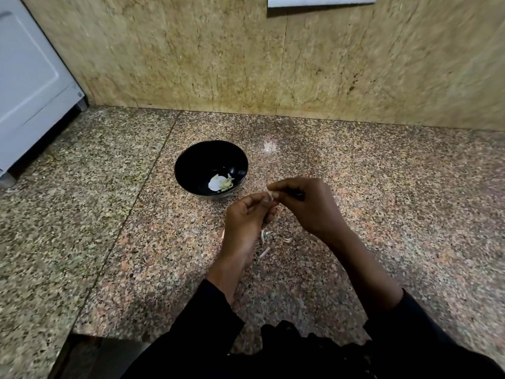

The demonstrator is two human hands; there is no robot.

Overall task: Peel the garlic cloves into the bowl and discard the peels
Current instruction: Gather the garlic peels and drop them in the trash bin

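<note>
A speckled granite worktop [355, 187] runs up to a mottled tan stone wall, with a white appliance [30, 77] standing well off to the left of the hands. Just above the worktop, the left hand [246, 217] and right hand [303, 203] meet fingertip to fingertip, both curled and pinching a small pale clove [270, 195] between them. A black bowl [191, 162] sits just beyond the left hand, holding a few pale peeled pieces. Loose peels [266, 239] lie on the worktop directly beneath the hands. The main risk, as I judge it, is the clove slipping out of the pinch as the skin tears, since so little of it is gripped; it could roll among the peels or off toward the near edge. Peel could also drift into the bowl, which stands close, and the scraps underneath may scatter if a sleeve brushes them. The clove is almost wholly covered by fingers, so how much skin remains cannot be told. A thin dark shape at the right hand's fingers is unclear. The bowl's contents are too small to count.
</note>
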